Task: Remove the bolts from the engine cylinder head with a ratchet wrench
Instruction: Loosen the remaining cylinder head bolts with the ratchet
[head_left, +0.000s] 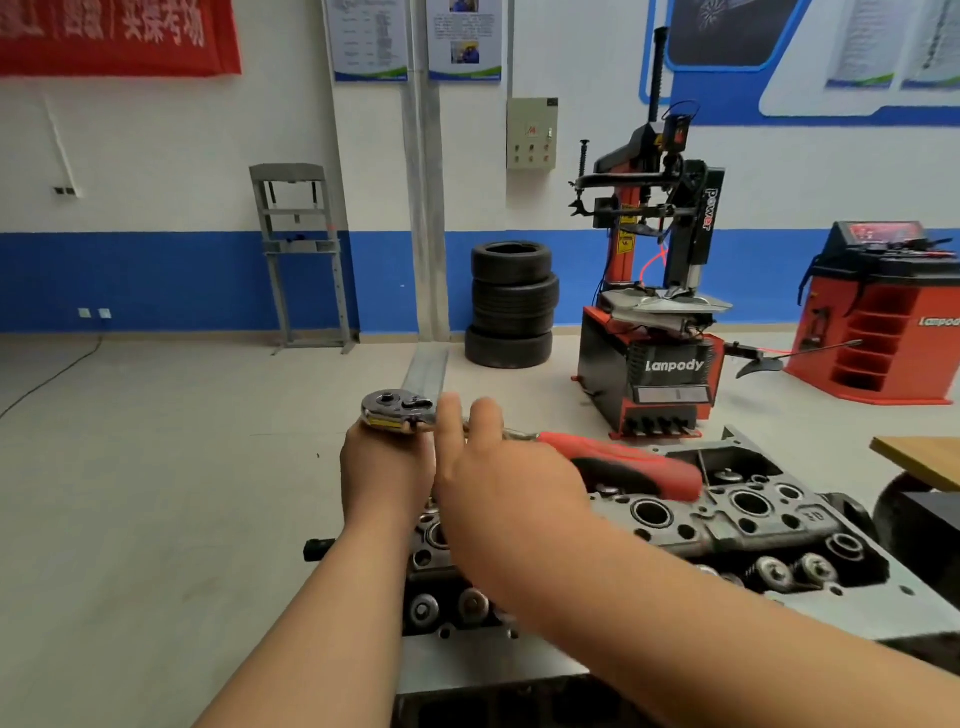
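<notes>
The ratchet wrench has a chrome head (397, 408) and a red-and-black handle (628, 467) that points right, above the engine cylinder head (748, 519). My left hand (387, 470) grips the wrench in a fist directly under its chrome head; whatever hangs below the head is hidden inside the fist. My right hand (498, 467) is blurred, with straight fingers raised against the chrome shaft just right of the head. The grey cylinder head lies on a metal stand plate (878, 613), its bores and valve springs (779, 571) showing. No bolt can be made out under my hands.
A wooden table edge (914, 457) juts in at the right. Across the floor stand a stack of tyres (511, 304), a red-and-black tyre changer (660, 332), a red wheel balancer (883, 322) and a grey press frame (301, 254).
</notes>
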